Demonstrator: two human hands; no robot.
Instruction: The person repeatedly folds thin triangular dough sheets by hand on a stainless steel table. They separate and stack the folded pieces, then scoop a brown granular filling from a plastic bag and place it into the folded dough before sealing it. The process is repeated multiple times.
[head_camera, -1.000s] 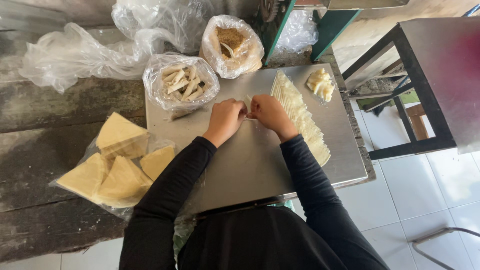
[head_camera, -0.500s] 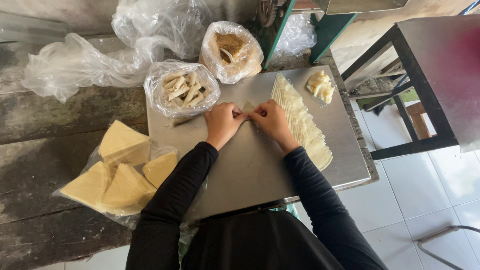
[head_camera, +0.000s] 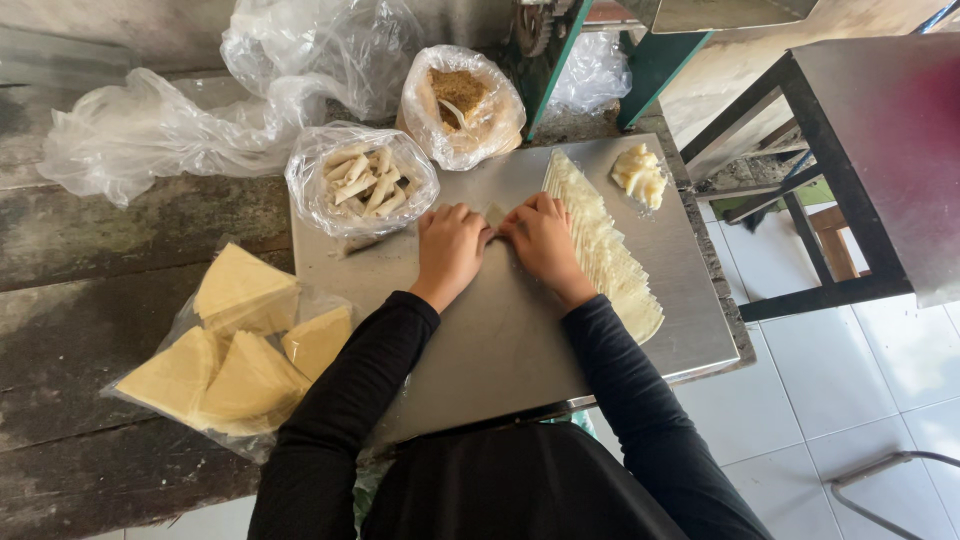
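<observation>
My left hand and my right hand lie palms down, side by side, on a steel work plate. Their fingertips meet over a small pale pastry piece, which is mostly hidden under the fingers. Just right of my right hand runs a long overlapping row of thin pale pastry sheets. A lump of pale dough sits at the plate's far right corner. Beside my left hand stands an open plastic bag of rolled pale sticks.
A bag of brown crumbly filling stands behind the plate. Yellow triangular wrapper stacks lie on plastic on the dark wooden bench at left. Crumpled clear plastic bags lie at the back. A dark metal table stands right, over white floor tiles.
Both hands have stayed together at the same spot on the plate, their fingers working the small piece between them. The view has shifted slightly; nothing else has moved.
</observation>
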